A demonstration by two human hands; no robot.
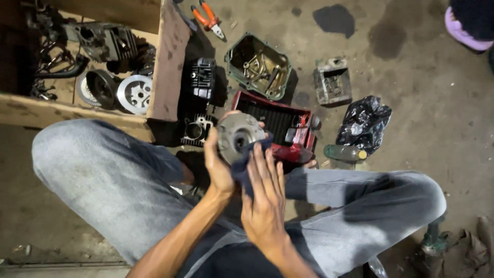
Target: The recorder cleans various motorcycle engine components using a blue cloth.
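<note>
Round metal hub (pixel 240 137) sat gripped in the left hand (pixel 217 166), fingers curled behind it, held above the knees. The right hand (pixel 265 198) lay flat and open, fingers straight, pressing a dark cloth (pixel 246 163) against the hub's face. Below it on the stained floor (pixel 411 72) stood a red tray (pixel 280 121), with orange pliers (pixel 207 18) and a green bottle (pixel 343 152) farther off.
</note>
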